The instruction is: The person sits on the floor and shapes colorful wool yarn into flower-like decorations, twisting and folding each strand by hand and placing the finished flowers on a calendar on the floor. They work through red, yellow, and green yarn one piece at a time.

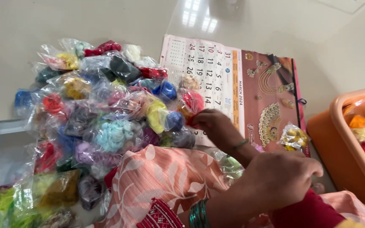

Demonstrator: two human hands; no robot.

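Plastic packets of coloured yarn (pixel 106 114) are mostly lying heaped; few are sitting in the orange tub (pixel 351 139). Left hand (pixel 214 124) is pinching a red packet (pixel 192 103) at the heap's edge; right hand (pixel 281 177) is curling, grip unclear.

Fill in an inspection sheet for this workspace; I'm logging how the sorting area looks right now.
Surface: pale glossy floor with a wall calendar lying flat on it.
Job's things: heap of clear packets of coloured thread; one yellow packet on the calendar.
Clutter: orange plastic tub at right, holding more packets.
Grippers: left hand touches a red packet at the heap's edge; right hand curled, contents hidden.
Cables: nothing seen.
Surroundings: peach patterned cloth over the lap; green bangles on the wrist.
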